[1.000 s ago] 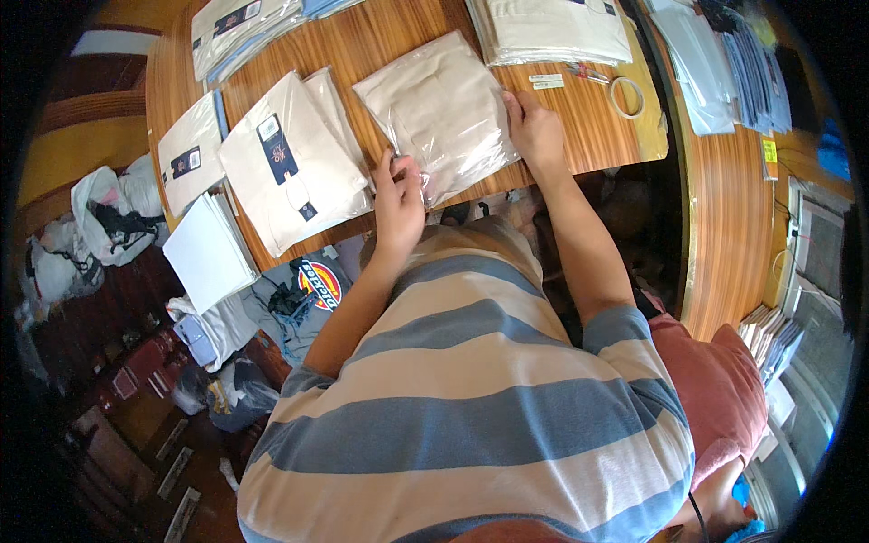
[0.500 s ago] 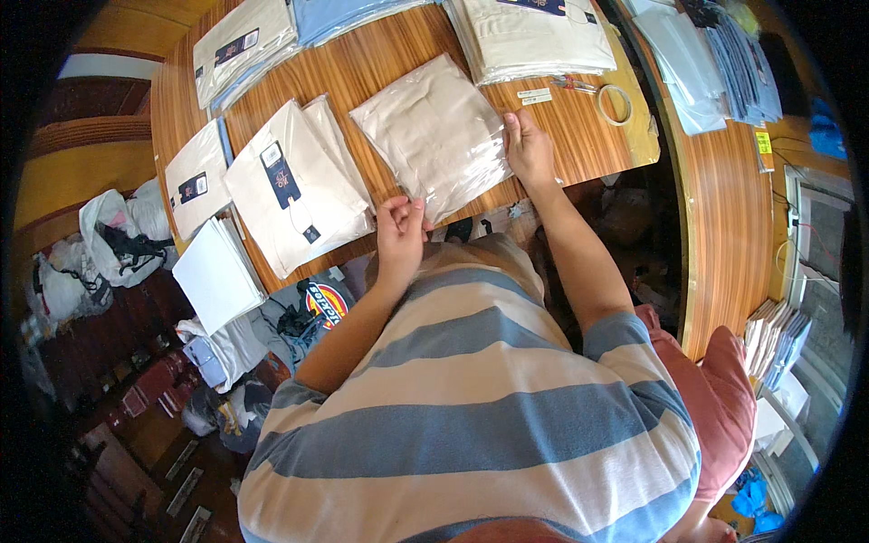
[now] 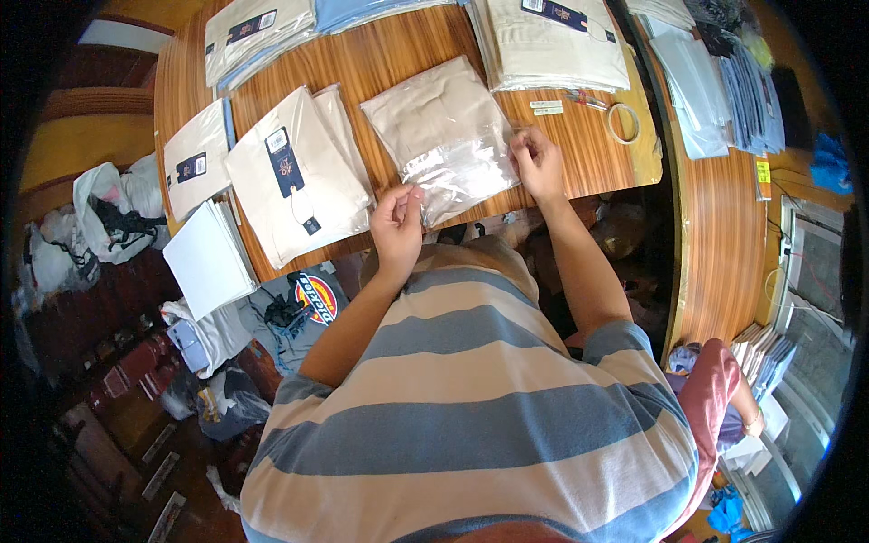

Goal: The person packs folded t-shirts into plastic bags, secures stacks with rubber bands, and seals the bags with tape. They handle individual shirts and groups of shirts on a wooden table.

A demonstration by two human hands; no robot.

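Note:
A folded beige garment (image 3: 434, 104) in a clear plastic bag lies on the wood-grain table (image 3: 425, 41) in front of me. Shiny, crinkled plastic (image 3: 466, 172) covers its near part. At the bag's near left corner, my left hand (image 3: 396, 224) is closed, with thumb and fingertips pinching the plastic edge. My right hand (image 3: 540, 165) pinches the bag at its right edge, thumb against the fingers. Left of the bag is a stack of bagged cream garments (image 3: 294, 181) with a dark blue tag (image 3: 283, 161) on top.
More bagged stacks (image 3: 552, 45) line the far side. White sheets (image 3: 210, 258) overhang the left edge. A tape roll (image 3: 623, 124), red-handled snips (image 3: 587, 100) and small labels (image 3: 547, 108) lie at right. Another person's pink-clothed part (image 3: 711, 398) shows right, near a second table (image 3: 720, 244).
My right hand has shifted slightly right and toward me along the bag's edge. The plastic over the garment's near part now shines more broadly. The other person's forearm has come into sight.

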